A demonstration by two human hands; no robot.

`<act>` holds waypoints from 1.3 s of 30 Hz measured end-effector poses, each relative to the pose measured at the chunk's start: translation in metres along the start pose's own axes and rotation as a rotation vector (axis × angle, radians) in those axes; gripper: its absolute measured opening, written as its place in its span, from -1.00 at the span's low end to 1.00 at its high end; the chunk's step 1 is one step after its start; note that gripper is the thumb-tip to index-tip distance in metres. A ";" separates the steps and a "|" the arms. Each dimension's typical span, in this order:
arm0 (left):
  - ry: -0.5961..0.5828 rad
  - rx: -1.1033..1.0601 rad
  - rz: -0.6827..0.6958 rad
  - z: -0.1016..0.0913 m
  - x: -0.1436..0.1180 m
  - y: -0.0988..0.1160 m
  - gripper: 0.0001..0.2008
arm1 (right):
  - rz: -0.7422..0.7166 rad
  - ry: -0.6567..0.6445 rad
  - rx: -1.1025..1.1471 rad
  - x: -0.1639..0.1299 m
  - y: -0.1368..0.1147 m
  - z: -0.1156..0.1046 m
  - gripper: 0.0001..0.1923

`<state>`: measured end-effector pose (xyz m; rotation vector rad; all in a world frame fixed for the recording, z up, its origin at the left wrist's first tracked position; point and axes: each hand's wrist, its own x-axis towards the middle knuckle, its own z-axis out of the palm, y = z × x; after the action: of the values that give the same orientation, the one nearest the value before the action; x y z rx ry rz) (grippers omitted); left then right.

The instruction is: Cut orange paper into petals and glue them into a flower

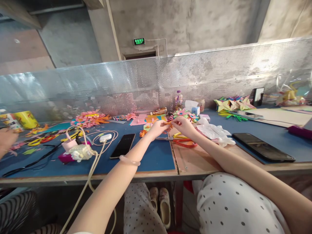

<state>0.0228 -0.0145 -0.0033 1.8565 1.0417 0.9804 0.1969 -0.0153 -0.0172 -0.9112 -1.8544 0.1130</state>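
Note:
My left hand point(158, 129) and my right hand point(184, 126) meet above the middle of the table, fingertips pinched together. Between them is a small piece of orange paper point(168, 123), mostly covered by the fingers. Scissors with red-orange handles point(186, 143) lie just below my right hand, and a yellow handle point(179, 135) shows beside them. Left of my left wrist a dark phone point(123, 146) lies flat. Behind my hands are sheets of pink paper point(138, 120) and a cluster of paper flowers point(181, 113).
Another person's hand point(7, 141) reaches in at far left. A power strip point(78, 152) with cables stands left. Crumpled white plastic point(216, 131) and a large phone point(263, 148) lie right. A bottle point(178, 99) stands near the perforated metal screen point(109, 84).

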 end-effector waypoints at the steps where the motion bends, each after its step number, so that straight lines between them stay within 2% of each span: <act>1: 0.004 0.002 0.001 0.000 0.000 0.000 -0.76 | -0.007 0.008 -0.005 0.000 0.000 0.000 -0.86; 10: 0.004 -0.079 -0.006 0.001 -0.003 0.006 -0.76 | -0.104 0.065 -0.075 -0.001 -0.002 0.001 -0.88; 19: -0.040 -0.144 0.014 0.003 0.000 0.004 -0.72 | 0.055 0.005 0.049 -0.001 0.000 -0.002 -0.81; 25: -0.027 -0.096 0.008 0.003 -0.001 0.004 -0.81 | 0.022 -0.015 0.049 -0.002 -0.001 -0.002 -0.84; 30: -0.036 -0.075 -0.002 0.002 -0.001 0.004 -0.77 | -0.001 0.000 0.020 -0.001 -0.004 -0.001 -0.85; 35: -0.022 -0.095 -0.001 0.003 -0.002 0.006 -0.74 | -0.113 0.054 -0.073 -0.001 -0.005 0.001 -0.84; 39: 0.017 -0.135 0.002 0.003 -0.004 0.009 -0.73 | -0.042 0.066 -0.021 -0.001 -0.004 0.000 -0.78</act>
<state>0.0269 -0.0217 0.0021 1.7424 0.9595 1.0438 0.1952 -0.0187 -0.0157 -0.8800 -1.8159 0.0370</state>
